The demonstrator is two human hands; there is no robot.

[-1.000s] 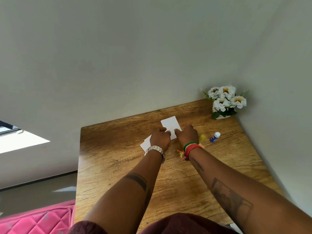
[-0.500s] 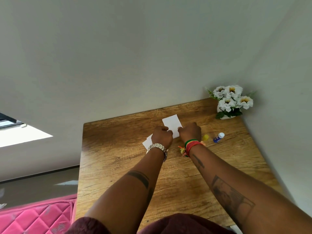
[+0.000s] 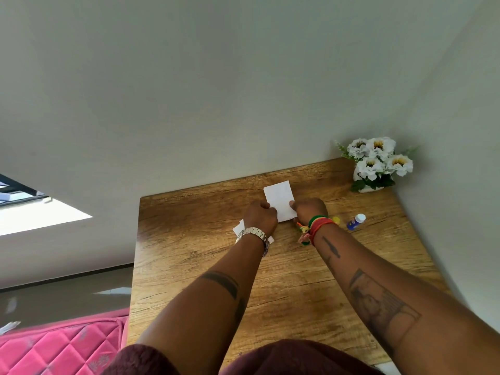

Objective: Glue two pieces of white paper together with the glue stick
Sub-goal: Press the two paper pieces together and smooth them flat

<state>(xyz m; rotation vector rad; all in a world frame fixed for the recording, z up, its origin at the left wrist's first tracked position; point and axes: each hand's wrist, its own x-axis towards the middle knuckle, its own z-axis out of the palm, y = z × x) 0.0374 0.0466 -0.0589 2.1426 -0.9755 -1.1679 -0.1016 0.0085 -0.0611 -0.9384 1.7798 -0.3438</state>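
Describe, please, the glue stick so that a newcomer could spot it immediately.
Start at the white flowers in the far right corner of the wooden table. Nearer the person, just right of the right hand, lies the glue stick: a small blue tube with a white end, on its side.

Bench [image 3: 189, 239] was grained wood with a soft sheen, paper [image 3: 280, 200] matt white, watch [image 3: 253, 234] shiny metal, bracelets [image 3: 319, 224] woven cloth.
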